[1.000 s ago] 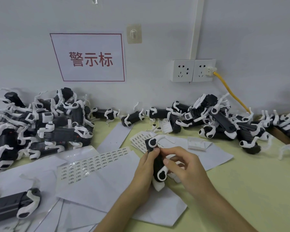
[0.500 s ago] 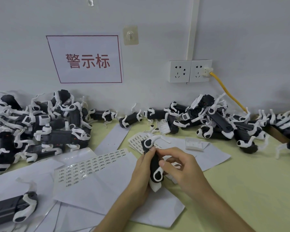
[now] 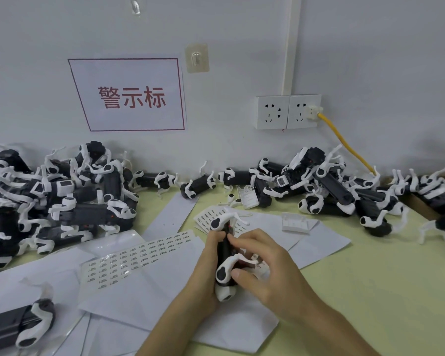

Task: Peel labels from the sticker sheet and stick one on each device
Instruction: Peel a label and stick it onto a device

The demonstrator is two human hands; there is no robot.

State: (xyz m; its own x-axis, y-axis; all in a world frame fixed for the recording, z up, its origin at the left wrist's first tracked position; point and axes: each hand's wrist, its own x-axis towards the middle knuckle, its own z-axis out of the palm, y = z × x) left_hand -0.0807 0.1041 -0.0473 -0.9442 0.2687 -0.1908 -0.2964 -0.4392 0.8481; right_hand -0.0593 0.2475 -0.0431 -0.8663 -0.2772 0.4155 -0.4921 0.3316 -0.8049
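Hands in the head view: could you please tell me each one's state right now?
Left hand: grips the black-and-white device.
Right hand: pinches the same device, thumb and forefinger.

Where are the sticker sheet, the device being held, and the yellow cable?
sticker sheet (image 3: pixel 139 255), head view, middle of the printed rows.
held device (image 3: pixel 222 274), head view, white rounded lower joint.
yellow cable (image 3: pixel 344 143), head view, midway along its run.

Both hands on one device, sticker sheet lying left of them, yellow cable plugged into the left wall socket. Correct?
No, the socket is wrong: the head view shows the yellow cable plugged into the right wall socket. The rest holds.
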